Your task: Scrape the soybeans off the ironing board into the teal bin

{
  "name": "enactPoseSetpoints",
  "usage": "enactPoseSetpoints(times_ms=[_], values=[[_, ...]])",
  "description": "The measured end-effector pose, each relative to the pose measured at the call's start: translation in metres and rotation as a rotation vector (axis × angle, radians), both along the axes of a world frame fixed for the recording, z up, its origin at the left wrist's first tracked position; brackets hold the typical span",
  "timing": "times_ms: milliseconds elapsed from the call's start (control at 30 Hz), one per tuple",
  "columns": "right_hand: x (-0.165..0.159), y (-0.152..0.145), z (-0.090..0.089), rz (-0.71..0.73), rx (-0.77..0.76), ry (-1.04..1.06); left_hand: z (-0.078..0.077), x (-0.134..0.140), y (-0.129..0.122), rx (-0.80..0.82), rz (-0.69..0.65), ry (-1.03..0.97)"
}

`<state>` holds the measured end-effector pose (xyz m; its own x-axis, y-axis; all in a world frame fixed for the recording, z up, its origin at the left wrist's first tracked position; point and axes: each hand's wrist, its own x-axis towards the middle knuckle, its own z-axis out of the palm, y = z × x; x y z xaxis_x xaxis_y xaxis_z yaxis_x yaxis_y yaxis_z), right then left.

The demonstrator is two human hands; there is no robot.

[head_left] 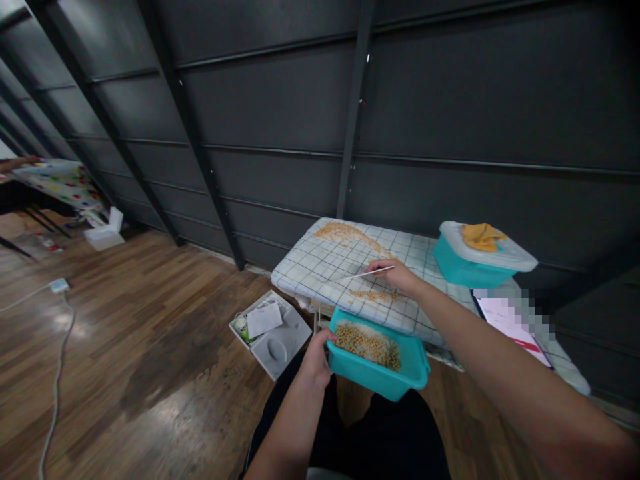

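My left hand (319, 351) grips the left end of a turquoise plastic bin (377, 381), its fingers over the rim. Yellow beans (365, 345) and some paler grains lie in the bin, which is just below the table's near edge. Above the table, my right hand (393, 275) is closed on a thin white strip (367, 272) that points left; its exact kind cannot be made out. Under and beside this hand, a band of beans (375, 295) lies on the checked tablecloth (310, 270). A larger spread of beans (345, 233) covers the table's far left part.
At the back right stands a turquoise box (470, 270) with a white lid and a yellow cloth (483, 237) on top. A clipboard (515, 327) lies nearer. An open white carton (280, 340) is on the floor, left. A power strip (59, 285) trails a cable.
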<state>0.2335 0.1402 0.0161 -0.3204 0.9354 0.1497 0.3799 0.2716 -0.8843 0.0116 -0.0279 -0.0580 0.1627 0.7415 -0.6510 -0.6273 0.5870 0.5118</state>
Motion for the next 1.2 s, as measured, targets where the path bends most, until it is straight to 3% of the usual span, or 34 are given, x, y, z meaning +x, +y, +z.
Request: enactPoseSetpoints(times_ms=[633, 1033, 1200], values=[[0.026, -0.019, 0.007, 0.166, -0.087, -0.043, -0.003, 0.0, 0.003, -0.007, -0.027, -0.002], [0.033, -0.035, 0.017, 0.218, -0.141, -0.063, 0.006, 0.002, -0.001, -0.003, -0.071, -0.013], [0.036, -0.048, 0.024, 0.082, -0.079, 0.018, 0.0, 0.004, -0.001, 0.006, -0.07, 0.006]])
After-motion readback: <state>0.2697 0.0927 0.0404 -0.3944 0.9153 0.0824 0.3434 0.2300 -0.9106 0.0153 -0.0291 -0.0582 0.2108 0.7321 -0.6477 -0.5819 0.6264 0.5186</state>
